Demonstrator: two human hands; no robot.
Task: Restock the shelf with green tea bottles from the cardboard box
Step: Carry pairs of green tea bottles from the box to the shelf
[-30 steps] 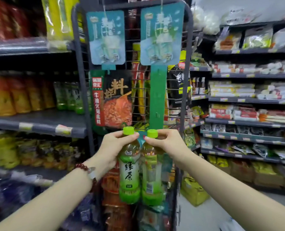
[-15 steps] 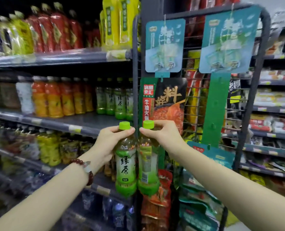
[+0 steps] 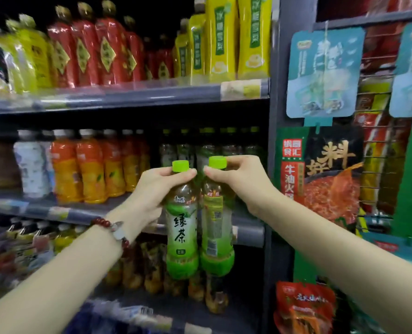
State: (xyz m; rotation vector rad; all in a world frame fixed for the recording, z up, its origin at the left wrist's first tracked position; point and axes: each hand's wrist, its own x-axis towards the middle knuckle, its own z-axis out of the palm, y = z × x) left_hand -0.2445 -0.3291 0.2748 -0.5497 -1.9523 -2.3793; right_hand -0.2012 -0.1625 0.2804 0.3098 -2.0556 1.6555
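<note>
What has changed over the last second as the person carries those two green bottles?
The view has swung left: the hanging wire rack slid to the right, and the drinks shelf now fills the middle, nearer. Unchanged: the left hand and right hand each grip a green tea bottle by its neck, side by side and upright.

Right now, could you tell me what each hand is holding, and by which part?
The left hand holds one green tea bottle by its neck under the cap; the right hand holds a second bottle likewise.
</note>
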